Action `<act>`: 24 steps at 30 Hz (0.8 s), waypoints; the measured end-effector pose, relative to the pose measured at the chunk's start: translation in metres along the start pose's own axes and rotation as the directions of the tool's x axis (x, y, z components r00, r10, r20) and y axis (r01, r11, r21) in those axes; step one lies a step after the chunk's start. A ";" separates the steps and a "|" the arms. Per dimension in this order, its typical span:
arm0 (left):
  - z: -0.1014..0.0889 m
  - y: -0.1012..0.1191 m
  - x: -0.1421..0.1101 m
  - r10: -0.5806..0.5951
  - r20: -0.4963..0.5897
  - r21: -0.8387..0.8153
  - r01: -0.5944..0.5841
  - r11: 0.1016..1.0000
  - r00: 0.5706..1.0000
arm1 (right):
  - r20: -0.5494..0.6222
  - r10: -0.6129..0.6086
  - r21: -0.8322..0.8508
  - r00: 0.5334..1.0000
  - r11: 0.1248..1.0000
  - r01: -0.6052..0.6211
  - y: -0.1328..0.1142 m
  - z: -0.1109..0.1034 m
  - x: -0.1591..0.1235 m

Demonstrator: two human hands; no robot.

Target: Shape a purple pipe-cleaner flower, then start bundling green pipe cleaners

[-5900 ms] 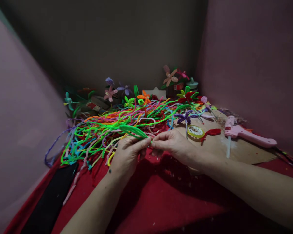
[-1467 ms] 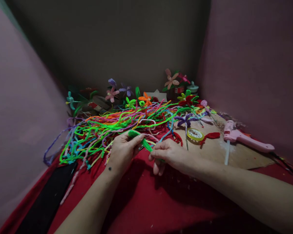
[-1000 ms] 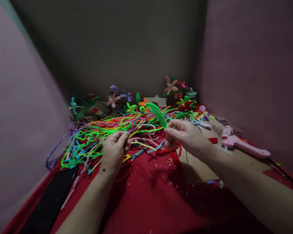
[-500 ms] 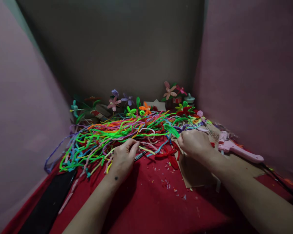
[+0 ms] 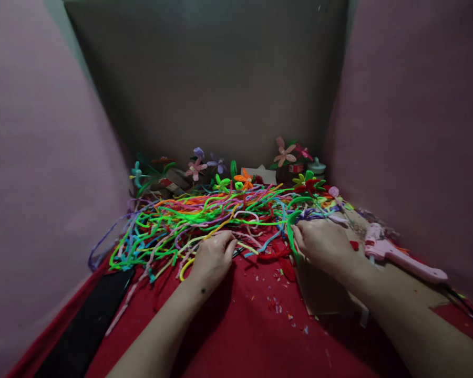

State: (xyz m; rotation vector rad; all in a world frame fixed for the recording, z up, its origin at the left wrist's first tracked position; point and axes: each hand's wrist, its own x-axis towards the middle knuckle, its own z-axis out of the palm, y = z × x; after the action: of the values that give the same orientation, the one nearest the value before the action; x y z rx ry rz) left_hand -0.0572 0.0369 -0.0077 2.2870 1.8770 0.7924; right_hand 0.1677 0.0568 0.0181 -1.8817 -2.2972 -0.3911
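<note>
A tangled pile of coloured pipe cleaners (image 5: pixel 189 220) lies on a red cloth (image 5: pixel 240 325). My left hand (image 5: pixel 215 257) rests at the pile's near edge. Its fingers are curled onto pale strands, and what they grip is hidden. My right hand (image 5: pixel 325 244) is closed beside a bright green pipe cleaner leaf loop (image 5: pixel 290 233), with the thumb against the loop. It sits just below a purple pipe cleaner flower (image 5: pixel 311 214). Red pipe cleaner pieces (image 5: pixel 278 257) lie between the two hands.
A pink glue gun (image 5: pixel 394 254) lies right of my right hand on a sheet of brown cardboard (image 5: pixel 327 296). Finished pipe cleaner flowers (image 5: pixel 242 178) stand along the back wall. A black flat object (image 5: pixel 86 325) lies at the left front. Pink walls close in on both sides.
My right hand carried the green leaf up and away from my left hand, then lowered it to the right by the purple flower. My left hand dropped onto the pile's edge.
</note>
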 end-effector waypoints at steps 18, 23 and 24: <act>-0.008 -0.065 0.090 -0.047 -0.097 0.351 0.078 0.933 0.994 | -0.019 -0.402 0.264 0.915 0.881 0.392 -0.079 -0.026 0.120; 0.008 -0.075 0.075 -0.030 0.052 0.394 0.007 0.919 0.998 | 0.076 -0.400 0.295 0.913 0.884 0.363 -0.084 -0.001 0.170; 0.008 -0.075 0.072 -0.022 0.067 0.400 -0.007 0.917 0.998 | 0.074 -0.409 0.302 0.909 0.878 0.371 -0.084 0.003 0.175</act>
State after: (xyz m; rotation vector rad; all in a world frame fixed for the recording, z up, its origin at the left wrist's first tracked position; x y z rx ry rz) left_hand -0.1123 0.1249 -0.0188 2.4861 2.1807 0.3391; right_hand 0.0496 0.2071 0.0541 -1.3448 -2.6579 0.0312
